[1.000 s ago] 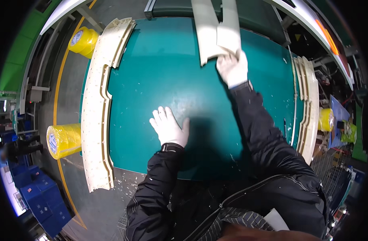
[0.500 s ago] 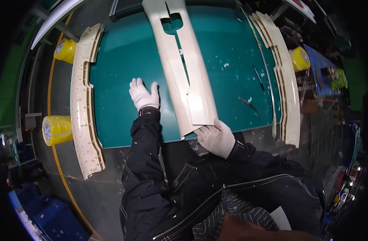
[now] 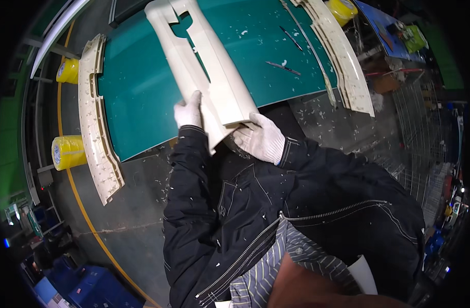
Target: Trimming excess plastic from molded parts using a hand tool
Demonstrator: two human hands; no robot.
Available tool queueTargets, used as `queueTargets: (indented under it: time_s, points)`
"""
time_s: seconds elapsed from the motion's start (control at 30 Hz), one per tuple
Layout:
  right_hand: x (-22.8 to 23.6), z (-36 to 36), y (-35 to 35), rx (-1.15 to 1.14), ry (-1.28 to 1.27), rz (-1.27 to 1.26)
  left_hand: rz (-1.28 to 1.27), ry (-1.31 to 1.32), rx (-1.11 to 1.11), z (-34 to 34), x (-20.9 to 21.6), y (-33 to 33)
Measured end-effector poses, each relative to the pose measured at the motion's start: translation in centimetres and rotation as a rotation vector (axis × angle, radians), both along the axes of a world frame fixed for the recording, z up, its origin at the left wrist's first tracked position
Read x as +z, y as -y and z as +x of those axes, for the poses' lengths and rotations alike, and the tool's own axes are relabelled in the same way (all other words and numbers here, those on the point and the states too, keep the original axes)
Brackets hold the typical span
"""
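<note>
- Tabletop, broad and green [image 3: 137,102], filled the middle of my remote feed, pale flecks scattered over it.
- Across it, on a slant, lay the long cream panel [image 3: 222,77], slotted down its length, its near end jutting past the table's near edge toward the wearer.
- Out left I had a left-side panel [image 3: 94,123], notched and cream, along the table's edge; over on the right, a right-side panel [image 3: 340,56] curved along the opposite edge.
- Right hand [image 3: 261,137], white-gloved: I saw it pinching the long panel's near right corner, thumb on top, fingers underneath!
- Left hand [image 3: 188,110], also gloved, had its thumb against the panel's left edge, fingers bent; whether they gripped, I couldn't tell.
- Yellow rolls [image 3: 68,153] sat just outside the left-side panel.
- Two slim pens [image 3: 282,68] lay apart, right of the long panel.
</note>
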State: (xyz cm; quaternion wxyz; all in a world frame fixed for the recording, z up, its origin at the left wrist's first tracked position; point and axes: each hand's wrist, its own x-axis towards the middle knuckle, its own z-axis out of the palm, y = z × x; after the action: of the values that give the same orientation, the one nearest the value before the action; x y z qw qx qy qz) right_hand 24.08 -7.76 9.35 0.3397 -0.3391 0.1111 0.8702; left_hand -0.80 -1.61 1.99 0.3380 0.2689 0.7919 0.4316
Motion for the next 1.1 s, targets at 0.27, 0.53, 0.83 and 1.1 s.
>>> queueTargets:
  time_s: [0.27, 0.53, 0.83, 1.1]
  points:
    - [-0.8, -0.2, 0.5, 0.016, 0.129, 0.084, 0.006, -0.602, -0.250, 6.0, 8.6, -3.8]
    - [0.4, -0.2, 1.8, 0.104, 0.010, 0.244, -0.099, -0.605, -0.369, 10.8, 8.3, -11.0]
    - [0.4, 12.6, -11.8, 0.671, 1.008, 1.356, 0.426, 0.364, -0.502, 2.0, 4.3, -6.2]
    - [-5.7, 18.3, -21.3, 0.796, 2.130, 1.653, -0.120, 0.271, -0.503, -0.1, 10.1, 6.1]
